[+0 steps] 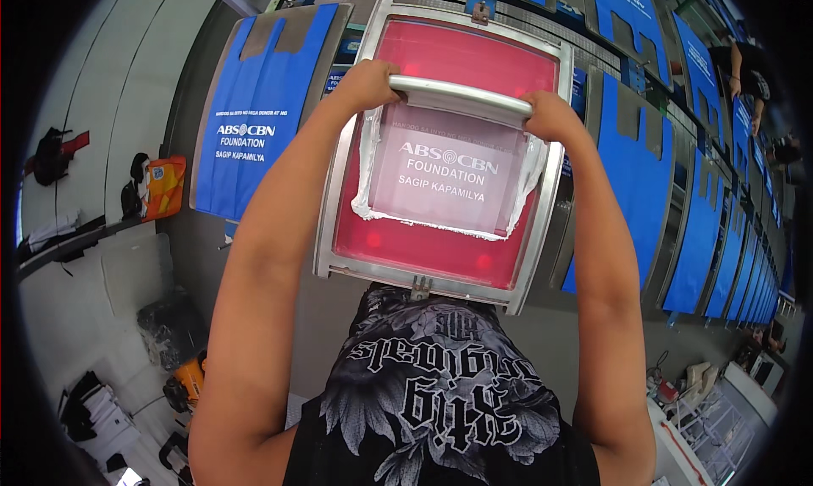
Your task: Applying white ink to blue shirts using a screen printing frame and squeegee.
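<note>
Head view: left hand (366, 81) and right hand (552, 116), each grip clamped on the grey squeegee bar's (461, 98) ends, over the stiff, likely weighty metal-framed red-mesh printing screen (449, 151) lying on the long table (190, 257).

Blue rectangular bags (254, 113) with white printed panels lie in a row along the grey table (190, 232).
</note>
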`<state>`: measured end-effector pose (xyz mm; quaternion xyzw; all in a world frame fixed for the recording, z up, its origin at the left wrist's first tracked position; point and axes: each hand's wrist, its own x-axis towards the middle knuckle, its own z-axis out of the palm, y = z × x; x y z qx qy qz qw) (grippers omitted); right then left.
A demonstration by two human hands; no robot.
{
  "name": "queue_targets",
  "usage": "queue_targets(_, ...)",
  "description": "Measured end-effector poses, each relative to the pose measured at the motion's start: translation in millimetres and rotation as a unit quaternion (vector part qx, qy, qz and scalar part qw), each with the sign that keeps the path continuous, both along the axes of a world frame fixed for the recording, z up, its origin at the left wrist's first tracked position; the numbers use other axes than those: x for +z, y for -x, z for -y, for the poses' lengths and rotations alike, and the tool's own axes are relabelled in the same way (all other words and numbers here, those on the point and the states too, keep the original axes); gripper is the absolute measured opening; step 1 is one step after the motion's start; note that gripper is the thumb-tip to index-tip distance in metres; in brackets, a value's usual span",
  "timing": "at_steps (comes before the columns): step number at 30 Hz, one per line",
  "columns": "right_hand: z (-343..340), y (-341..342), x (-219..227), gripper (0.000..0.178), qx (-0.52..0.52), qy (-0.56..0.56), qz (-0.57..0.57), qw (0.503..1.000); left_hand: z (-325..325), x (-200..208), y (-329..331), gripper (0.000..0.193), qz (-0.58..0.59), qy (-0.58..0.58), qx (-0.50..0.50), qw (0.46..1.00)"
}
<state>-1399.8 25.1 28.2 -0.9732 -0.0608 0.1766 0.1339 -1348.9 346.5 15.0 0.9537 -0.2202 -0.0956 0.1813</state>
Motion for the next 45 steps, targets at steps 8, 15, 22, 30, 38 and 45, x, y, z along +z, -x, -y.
queue_targets(8,8.8,-10.8,48.5,0.043,0.031,-0.056,0.032,0.997,-36.1,55.0,156.5,0.044,0.031,0.088,0.1,0.991)
queue_targets(15,-30.5,-12.0,-13.7,0.047,0.063,-0.007,0.005,0.998,-58.7,-118.8,374.8,0.051,-0.535,0.197,0.117,0.813)
queue_targets(22,-91.4,-17.9,-45.1,0.047,0.058,0.002,0.068,0.996,-69.0,-127.3,356.0,0.041,-0.555,0.307,0.093,0.767)
queue_targets(30,-101.7,67.2,23.4,0.05,0.029,0.018,0.036,0.999,-45.0,-47.6,319.4,0.04,-0.534,0.342,0.06,0.771)
queue_targets(38,-162.6,207.0,-8.7,0.035,0.036,-0.066,0.151,0.986,-57.3,-61.9,299.1,0.043,-0.538,0.3,0.108,0.78)
queue_targets(45,-131.1,172.9,-24.1,0.035,-0.017,-0.061,0.115,0.991,-91.9,-106.3,305.0,0.049,-0.473,0.151,0.174,0.851)
